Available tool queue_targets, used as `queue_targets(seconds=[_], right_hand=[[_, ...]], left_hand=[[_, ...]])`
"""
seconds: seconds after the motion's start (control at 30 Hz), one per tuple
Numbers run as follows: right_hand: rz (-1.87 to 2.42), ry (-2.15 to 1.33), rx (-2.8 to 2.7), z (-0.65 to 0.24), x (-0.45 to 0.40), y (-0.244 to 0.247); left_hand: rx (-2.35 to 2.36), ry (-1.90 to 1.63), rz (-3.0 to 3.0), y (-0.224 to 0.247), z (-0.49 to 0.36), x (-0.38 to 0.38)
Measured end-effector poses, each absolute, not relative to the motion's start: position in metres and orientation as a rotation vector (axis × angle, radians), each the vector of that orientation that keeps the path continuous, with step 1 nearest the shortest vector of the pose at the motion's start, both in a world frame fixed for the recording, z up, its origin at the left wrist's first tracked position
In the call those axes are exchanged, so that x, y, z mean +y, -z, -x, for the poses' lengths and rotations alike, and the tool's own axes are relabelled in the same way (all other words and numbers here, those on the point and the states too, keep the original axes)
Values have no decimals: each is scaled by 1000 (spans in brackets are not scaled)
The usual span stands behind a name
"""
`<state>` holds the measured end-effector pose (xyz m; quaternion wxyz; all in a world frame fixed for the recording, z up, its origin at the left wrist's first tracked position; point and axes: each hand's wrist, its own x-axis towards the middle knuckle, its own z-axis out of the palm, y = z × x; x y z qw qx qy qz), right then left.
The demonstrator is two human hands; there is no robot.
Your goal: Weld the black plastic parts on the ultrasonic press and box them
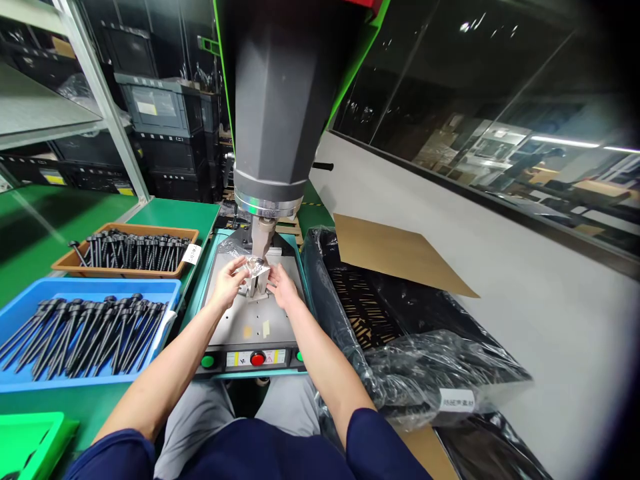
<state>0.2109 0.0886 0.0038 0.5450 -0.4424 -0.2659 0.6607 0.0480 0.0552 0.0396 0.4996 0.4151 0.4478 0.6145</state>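
Observation:
Beneath the metal horn (262, 239) of a bench machine, a small metal fixture (258, 288) stands on a grey plate (245, 331). Crinkled, shiny clear plastic film (259, 268) lies over the top of this fixture. My left hand (230, 284) is at the film's left side, its thumb and fingertips closed on the edge. On the other side, my right hand (283, 287) has its fingers apart, close against the fixture and the film's right edge. Whatever lies under the film is too small to make out.
To the left, a blue tray (90, 383) and an orange tray (120, 272) hold black, long-stemmed parts. A green tray (30, 443) is nearer. At right stands a plastic-lined box (330, 320) of parts under cardboard (400, 250). Buttons (257, 359) line the machine's front.

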Motion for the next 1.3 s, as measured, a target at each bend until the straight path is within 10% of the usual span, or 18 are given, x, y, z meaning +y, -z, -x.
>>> queue_targets(seconds=[1.3], right_hand=[[1039,-1575,-648,-209,82,12]], left_hand=[[1063,-1315,-1107,-34,-44,63]])
